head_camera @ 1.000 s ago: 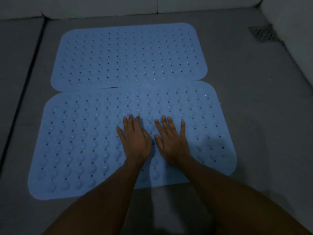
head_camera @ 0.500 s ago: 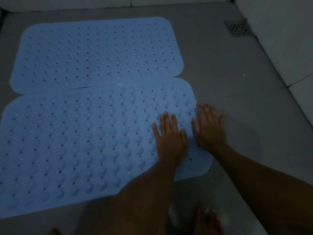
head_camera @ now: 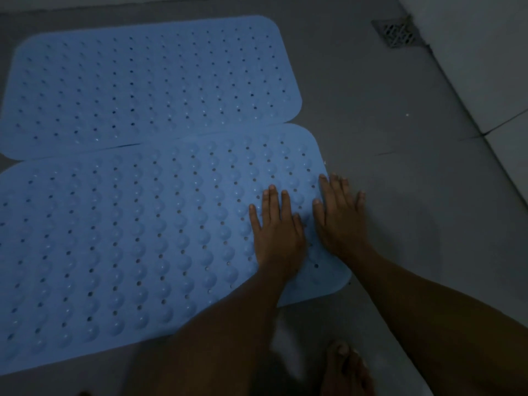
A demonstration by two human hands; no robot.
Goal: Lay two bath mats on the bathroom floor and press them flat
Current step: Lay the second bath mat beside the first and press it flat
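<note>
Hands lie flat, fingers straight and gripping nothing, at the right end of the near mat in the lower half of the frame: the left hand fully on it, the right hand half over its edge onto the grey floor. The far mat fills the upper left, its long edge meeting the near one. A drain sits upper right, a bare foot at the bottom edge

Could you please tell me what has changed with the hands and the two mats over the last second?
Both hands slid rightward from the middle of the near mat to its right end: the left hand presses flat on the mat, the right hand overlaps its right edge onto the floor. Nothing was gripped or released. The far mat and near mat stayed put.
</note>
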